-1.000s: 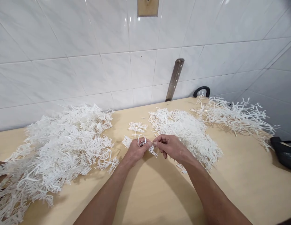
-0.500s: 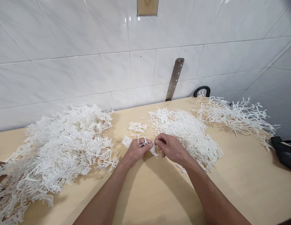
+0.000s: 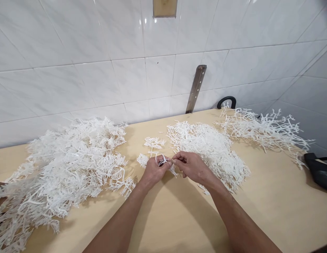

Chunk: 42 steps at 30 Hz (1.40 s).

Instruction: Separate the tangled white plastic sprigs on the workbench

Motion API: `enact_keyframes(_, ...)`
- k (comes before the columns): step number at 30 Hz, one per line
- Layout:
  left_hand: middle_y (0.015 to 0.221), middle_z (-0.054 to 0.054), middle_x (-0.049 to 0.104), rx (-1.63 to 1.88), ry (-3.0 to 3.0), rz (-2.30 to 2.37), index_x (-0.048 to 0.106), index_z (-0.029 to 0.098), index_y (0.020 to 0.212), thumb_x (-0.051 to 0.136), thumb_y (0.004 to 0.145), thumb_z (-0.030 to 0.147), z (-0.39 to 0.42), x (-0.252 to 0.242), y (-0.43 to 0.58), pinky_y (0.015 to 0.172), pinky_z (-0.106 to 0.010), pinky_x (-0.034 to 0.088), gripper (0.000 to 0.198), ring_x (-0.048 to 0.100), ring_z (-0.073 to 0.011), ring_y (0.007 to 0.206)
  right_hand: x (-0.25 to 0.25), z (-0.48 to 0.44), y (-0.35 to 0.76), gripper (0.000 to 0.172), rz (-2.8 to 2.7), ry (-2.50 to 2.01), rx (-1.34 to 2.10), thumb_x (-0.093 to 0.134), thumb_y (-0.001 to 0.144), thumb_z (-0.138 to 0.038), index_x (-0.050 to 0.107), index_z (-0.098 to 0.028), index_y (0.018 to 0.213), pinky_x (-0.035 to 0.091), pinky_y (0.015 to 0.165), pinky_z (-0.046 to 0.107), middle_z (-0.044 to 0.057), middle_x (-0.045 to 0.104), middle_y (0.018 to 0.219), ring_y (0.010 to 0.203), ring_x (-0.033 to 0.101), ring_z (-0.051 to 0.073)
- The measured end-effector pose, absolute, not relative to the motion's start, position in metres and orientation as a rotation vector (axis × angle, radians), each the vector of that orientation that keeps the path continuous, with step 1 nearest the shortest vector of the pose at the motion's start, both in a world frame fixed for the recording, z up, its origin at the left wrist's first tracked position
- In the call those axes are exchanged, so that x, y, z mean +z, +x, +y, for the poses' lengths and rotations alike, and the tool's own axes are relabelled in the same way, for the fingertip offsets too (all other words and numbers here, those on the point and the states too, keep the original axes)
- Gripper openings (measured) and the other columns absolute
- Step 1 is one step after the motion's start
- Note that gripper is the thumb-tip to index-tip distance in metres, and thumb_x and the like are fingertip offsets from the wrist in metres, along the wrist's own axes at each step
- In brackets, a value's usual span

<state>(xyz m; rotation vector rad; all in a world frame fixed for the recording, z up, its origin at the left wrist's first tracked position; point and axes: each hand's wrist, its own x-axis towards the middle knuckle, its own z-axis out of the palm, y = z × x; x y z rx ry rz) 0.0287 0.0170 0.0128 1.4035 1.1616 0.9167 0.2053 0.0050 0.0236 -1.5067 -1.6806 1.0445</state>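
At centre frame your left hand [image 3: 152,171] is closed around a small white plastic sprig [image 3: 167,164] whose long axis runs left to right, while your right hand [image 3: 191,165], just right of it, pinches its near end between thumb and forefinger.

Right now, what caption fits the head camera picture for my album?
Left hand and right hand pinch a small white plastic sprig together between white heaps on a wooden table.

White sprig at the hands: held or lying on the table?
Held. Left hand and right hand pinch the sprig above the table.
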Motion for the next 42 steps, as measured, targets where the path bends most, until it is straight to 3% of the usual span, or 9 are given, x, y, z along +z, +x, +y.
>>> enact_keyframes(9,0.064,0.000,0.060,0.955,1.548,1.290,0.062,0.017,0.068,0.063,0.077,0.037,0.016,0.006,0.031,0.061,-0.026,0.038,0.022,0.052,-0.0146,0.064,0.029,0.003,0.200,0.020,-1.884,-1.593,0.647,0.053,0.088,-0.029,0.066,-0.020,0.077,0.040,0.058,0.026,-0.001,0.064,0.064,0.057,0.057,0.014)
enact_keyframes(18,0.053,0.005,0.045,0.843,1.574,1.346,0.049,0.019,0.057,0.059,0.076,0.034,0.016,0.009,0.031,0.054,-0.024,0.029,0.026,0.040,-0.0110,0.055,0.017,0.004,0.195,0.018,-2.003,-1.583,0.475,0.048,0.089,-0.020,0.062,-0.020,0.078,0.039,0.066,0.028,0.001,0.065,0.075,0.068,0.058,0.016)
enact_keyframes(24,0.054,0.005,0.042,0.793,1.572,1.306,0.049,0.019,0.059,0.056,0.076,0.033,0.017,0.013,0.031,0.053,-0.025,0.027,0.023,0.037,-0.0108,0.055,0.019,0.003,0.195,0.020,-1.992,-1.552,0.490,0.045,0.092,-0.017,0.061,-0.019,0.080,0.039,0.068,0.028,0.001,0.065,0.078,0.070,0.058,0.015)
enact_keyframes(32,0.055,0.006,0.036,0.764,1.532,1.200,0.041,0.020,0.058,0.059,0.077,0.040,0.024,0.010,0.025,0.053,-0.026,0.025,0.033,0.031,-0.0105,0.054,0.019,0.003,0.184,0.018,-2.130,-1.632,0.309,0.046,0.095,-0.015,0.061,-0.019,0.085,0.036,0.064,0.027,0.004,0.065,0.086,0.072,0.058,0.016)
enact_keyframes(38,0.065,0.001,0.056,0.842,1.407,1.093,0.063,0.016,0.073,0.065,0.076,0.044,0.021,0.012,0.023,0.062,-0.026,0.036,0.028,0.047,-0.0133,0.062,0.018,0.014,0.202,0.020,-1.830,-1.844,0.044,0.043,0.092,-0.011,0.058,-0.018,0.081,0.037,0.061,0.028,0.007,0.063,0.082,0.067,0.055,0.017)
enact_keyframes(42,0.060,0.002,0.053,0.931,1.324,1.165,0.066,0.016,0.075,0.068,0.074,0.049,0.018,0.011,0.026,0.058,-0.025,0.035,0.034,0.043,-0.0114,0.056,0.024,0.014,0.229,0.014,-1.661,-1.783,-0.045,0.048,0.087,-0.014,0.061,-0.018,0.087,0.041,0.065,0.030,0.007,0.063,0.085,0.069,0.057,0.018)
